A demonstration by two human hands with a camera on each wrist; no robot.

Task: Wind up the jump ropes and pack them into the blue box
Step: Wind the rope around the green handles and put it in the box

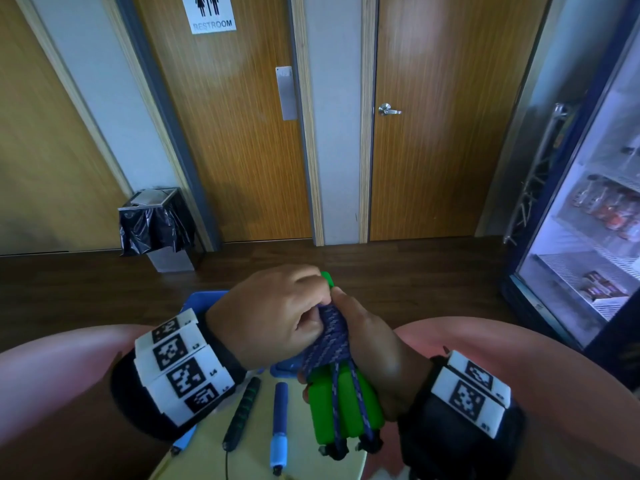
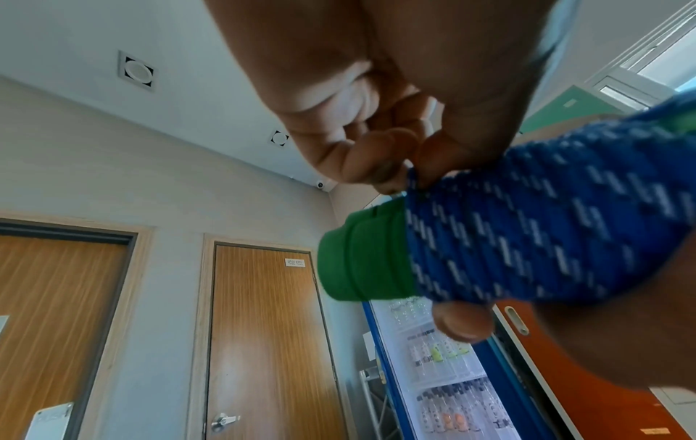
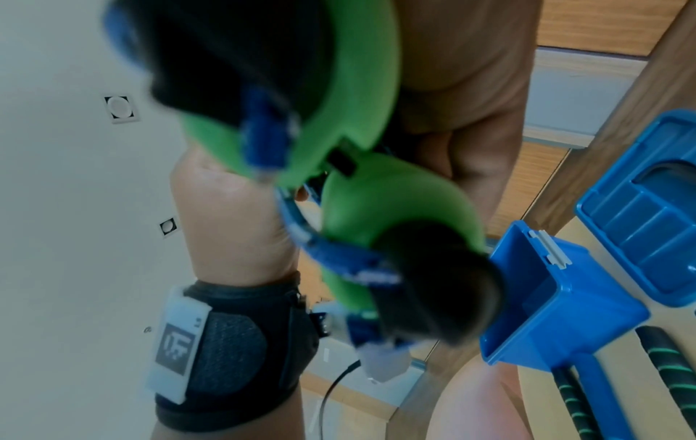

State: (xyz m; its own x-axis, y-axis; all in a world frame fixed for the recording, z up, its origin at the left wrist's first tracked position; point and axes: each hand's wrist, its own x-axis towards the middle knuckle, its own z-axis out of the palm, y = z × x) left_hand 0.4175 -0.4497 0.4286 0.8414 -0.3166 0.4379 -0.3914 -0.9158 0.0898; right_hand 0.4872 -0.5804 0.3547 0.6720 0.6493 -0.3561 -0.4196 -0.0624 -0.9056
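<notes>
Two green handles (image 1: 343, 407) lie side by side with a blue speckled rope (image 1: 329, 341) wound round their upper half. My right hand (image 1: 370, 344) grips this bundle from the right, in front of my chest. At the top of the winding, the fingers of my left hand (image 1: 317, 306) pinch the rope (image 2: 546, 226), just above a green handle end (image 2: 361, 262). The blue box (image 3: 546, 300) stands open on the table with its lid (image 3: 640, 208) beside it; my left wrist mostly hides the blue box (image 1: 201, 299) in the head view.
On the yellow table (image 1: 311, 455) lie a black-and-green handle (image 1: 242, 407) and a blue handle (image 1: 280, 420) of other ropes. Beyond it are dark wood floor, a bin (image 1: 156, 223), two doors and a glass-front fridge (image 1: 588, 237) at right.
</notes>
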